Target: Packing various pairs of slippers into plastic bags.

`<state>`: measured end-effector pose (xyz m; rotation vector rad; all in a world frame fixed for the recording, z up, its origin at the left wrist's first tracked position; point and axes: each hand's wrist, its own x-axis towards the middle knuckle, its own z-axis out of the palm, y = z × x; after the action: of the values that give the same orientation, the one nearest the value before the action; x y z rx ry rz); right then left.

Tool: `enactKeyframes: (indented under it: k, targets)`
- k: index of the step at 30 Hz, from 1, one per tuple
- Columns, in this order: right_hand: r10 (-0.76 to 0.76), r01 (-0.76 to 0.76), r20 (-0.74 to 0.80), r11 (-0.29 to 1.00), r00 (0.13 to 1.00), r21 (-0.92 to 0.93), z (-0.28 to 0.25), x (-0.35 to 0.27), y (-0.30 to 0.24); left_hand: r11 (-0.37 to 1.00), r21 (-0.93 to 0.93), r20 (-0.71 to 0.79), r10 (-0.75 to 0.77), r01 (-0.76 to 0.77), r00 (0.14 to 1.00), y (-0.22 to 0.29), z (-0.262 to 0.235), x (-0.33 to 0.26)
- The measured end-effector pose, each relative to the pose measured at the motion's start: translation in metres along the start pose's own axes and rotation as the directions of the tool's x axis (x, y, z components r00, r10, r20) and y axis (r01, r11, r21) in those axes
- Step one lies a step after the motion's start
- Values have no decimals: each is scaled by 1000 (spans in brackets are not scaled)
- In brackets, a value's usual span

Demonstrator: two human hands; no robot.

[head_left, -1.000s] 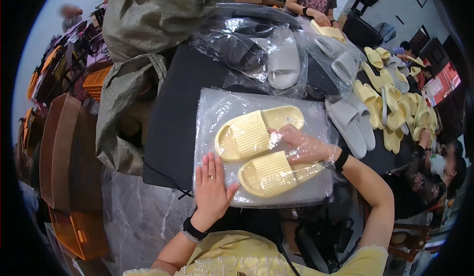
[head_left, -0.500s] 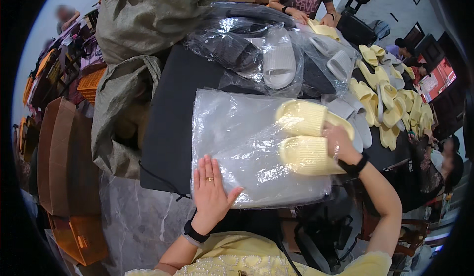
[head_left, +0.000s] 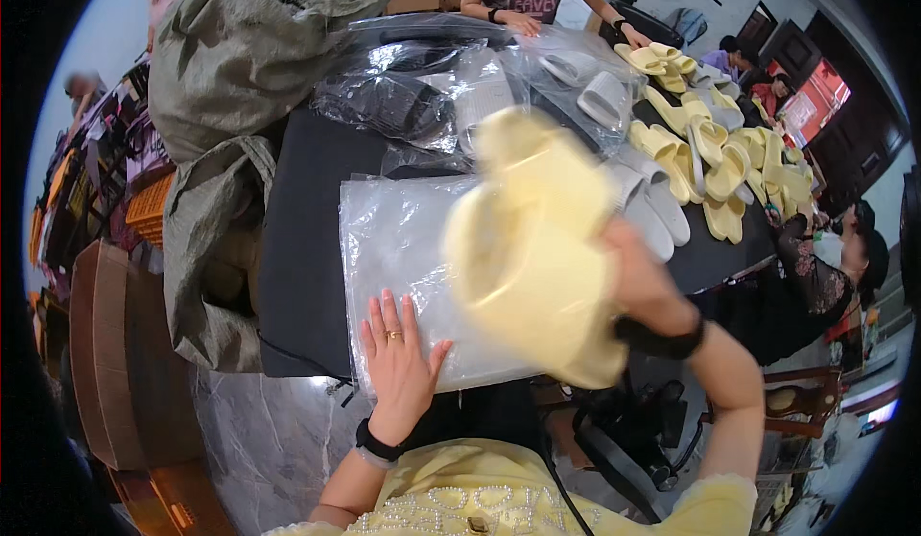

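My right hand [head_left: 645, 282] grips a pair of pale yellow slippers [head_left: 537, 258], raised over the bags and blurred by motion. Whether film wraps the slippers, I cannot tell. Fingers spread, my left hand [head_left: 398, 359] lies flat on the near left part of the clear plastic bags [head_left: 389, 239], holding nothing. The slippers hide the right part of those bags. Beside the slippers on the right lies a pair of light grey slippers [head_left: 654, 212] on the black table [head_left: 302, 248].
Bagged black slippers [head_left: 384, 104] and bagged grey slippers [head_left: 604, 103] lie at the back. A heap of yellow slippers [head_left: 710, 143] covers the right side. Large woven sacks [head_left: 249, 47] stand left, near a cardboard box [head_left: 120, 363]. Across the table, a co-worker's hands [head_left: 518, 23] touch the bags.
My right hand has lifted the yellow slippers off the bags, up and turned over to the left. My left hand stays flat on the bags. The whole view has shifted slightly.
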<state>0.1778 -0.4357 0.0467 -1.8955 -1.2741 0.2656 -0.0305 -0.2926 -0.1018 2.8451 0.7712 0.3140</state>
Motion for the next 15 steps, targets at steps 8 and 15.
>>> enactKeyframes:
  k: [8,15]
  targets:
    - [206,-169,63,913,976,-372,95,6,99,999,-52,-90,2,-7,996,10,15,6]
    - [413,-427,-131,799,901,-423,41,7,159,999,-45,-72,23,-27,997,4,10,5]
